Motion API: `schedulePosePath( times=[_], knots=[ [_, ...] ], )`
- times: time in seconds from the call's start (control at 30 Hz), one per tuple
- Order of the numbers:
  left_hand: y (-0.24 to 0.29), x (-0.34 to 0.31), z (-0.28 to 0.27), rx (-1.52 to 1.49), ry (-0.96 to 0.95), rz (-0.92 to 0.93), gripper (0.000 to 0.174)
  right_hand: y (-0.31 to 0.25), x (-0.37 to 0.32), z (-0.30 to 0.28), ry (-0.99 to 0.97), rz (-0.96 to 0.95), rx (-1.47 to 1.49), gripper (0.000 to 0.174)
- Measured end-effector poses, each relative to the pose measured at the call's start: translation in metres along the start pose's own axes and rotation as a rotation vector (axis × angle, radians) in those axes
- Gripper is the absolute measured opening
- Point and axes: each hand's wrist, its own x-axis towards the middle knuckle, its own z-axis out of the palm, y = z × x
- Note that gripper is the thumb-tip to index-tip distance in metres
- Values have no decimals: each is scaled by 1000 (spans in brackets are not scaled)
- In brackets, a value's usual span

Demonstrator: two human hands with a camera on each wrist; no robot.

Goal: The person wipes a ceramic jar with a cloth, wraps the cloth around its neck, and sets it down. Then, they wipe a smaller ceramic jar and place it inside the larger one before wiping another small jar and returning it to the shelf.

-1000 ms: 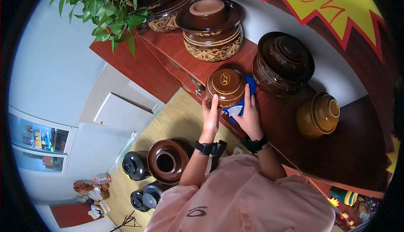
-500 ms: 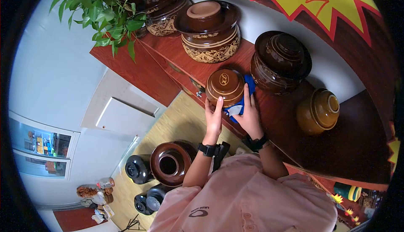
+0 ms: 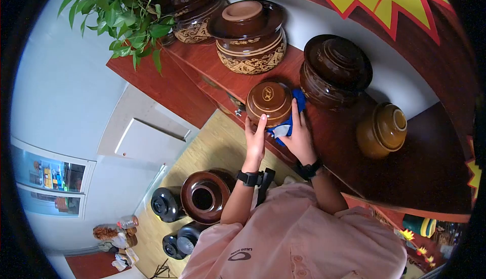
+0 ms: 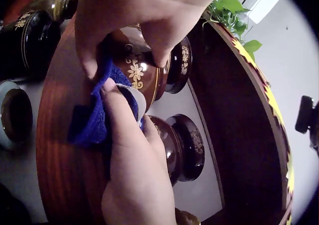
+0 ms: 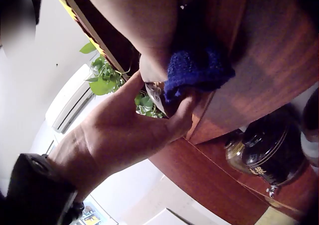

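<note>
I judge a hard rub could push it off to the floor: my left hand [image 3: 254,138] wraps round the small lidded jar [image 3: 270,101] at the near edge of the wooden shelf [image 3: 349,142]. Round, slick brown glaze. Right hand [image 3: 299,140] clutches a nubbly blue cloth [image 3: 289,123] against it.

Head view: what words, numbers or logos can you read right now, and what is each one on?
"10Σ" in red handwriting, roughly as it reads, on the yellow starburst sign at the top.
Dark logo with a line of print on the pink shirt: too small to read.
Gold oval emblem on the small jar lid: not legible.
White tag on the blue cloth: no text readable.
</note>
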Motion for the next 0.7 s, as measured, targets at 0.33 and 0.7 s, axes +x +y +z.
schedulePosePath(
  times=[0.33, 0.7],
  knots=[
    [11, 4, -11, 34, -56, -54, 78, -2, 1, 2, 19, -22, 107, 104],
    [43, 22, -23, 187, -198, -150, 65, -8, -2, 2, 45, -5, 244, 99]
  ],
)
